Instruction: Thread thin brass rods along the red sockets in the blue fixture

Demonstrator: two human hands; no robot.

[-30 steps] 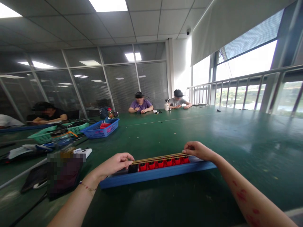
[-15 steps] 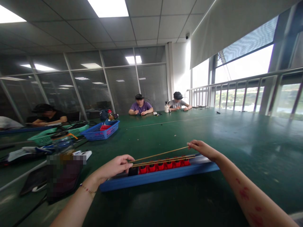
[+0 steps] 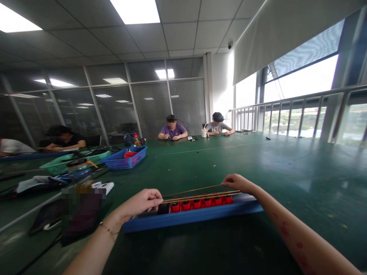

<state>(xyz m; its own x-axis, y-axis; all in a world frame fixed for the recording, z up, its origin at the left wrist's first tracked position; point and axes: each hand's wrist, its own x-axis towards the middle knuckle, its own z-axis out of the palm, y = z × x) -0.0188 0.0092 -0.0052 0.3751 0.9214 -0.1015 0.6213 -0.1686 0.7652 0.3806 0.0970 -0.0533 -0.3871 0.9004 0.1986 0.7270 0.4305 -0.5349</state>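
Between my two hands stretches a thin, gold-coloured strip (image 3: 192, 189), low above a long blue tray (image 3: 195, 217). My left hand (image 3: 145, 202) pinches around its left end, thumb and fingers pressed together beside the tray's left part. At the other end, the fingertips of my right hand (image 3: 238, 183) are closed on the strip over the tray's far side. Several red holders (image 3: 185, 205) with dark tops stand in a row in the tray. More gold strips (image 3: 206, 196) lie along the tops of this row. A black block (image 3: 163, 208) sits left of the red row.
A blue basket (image 3: 126, 161) and a green basket (image 3: 57, 166) stand on the green table (image 3: 258, 160) at the left. Nearer are a jar (image 3: 82, 175) and a dark pouch (image 3: 83, 217). Several people sit along the far and left sides.
My right hand has come down and slightly left, lowering the held strip's right end closer to the tray. My left hand keeps its pinch. The camera view has turned slightly left.
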